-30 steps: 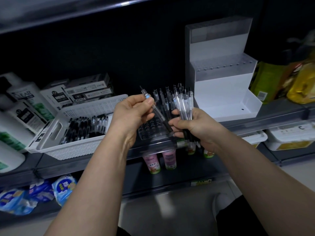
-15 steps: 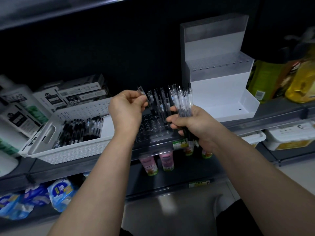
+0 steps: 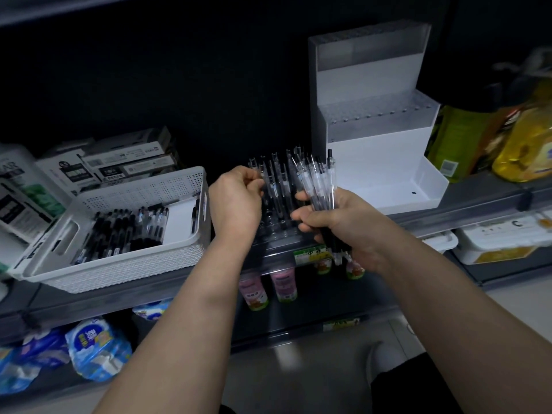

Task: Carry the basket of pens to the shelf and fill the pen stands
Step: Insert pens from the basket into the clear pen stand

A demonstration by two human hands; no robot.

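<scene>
Firmly, my right hand [image 3: 337, 228] gripped a bundle of pens [image 3: 316, 183], while my left hand [image 3: 236, 201] pinched one pen [image 3: 264, 177] upright in the clear pen stand [image 3: 277, 231] beside the white basket [image 3: 119, 264].

1. Your dark grey metal shelf [image 3: 478, 201] runs across the middle of the frame.
2. At centre left on it sits a white perforated plastic basket [image 3: 125, 264].
3. Just right of the basket stands a clear plastic pen stand [image 3: 277, 231].
4. A white stepped plastic pen stand [image 3: 376, 144] rises at upper right.
5. Grey-and-white cardboard boxes [image 3: 119, 162] lie behind the basket, and yellow and green bottles [image 3: 525, 144] stand at far right.
</scene>
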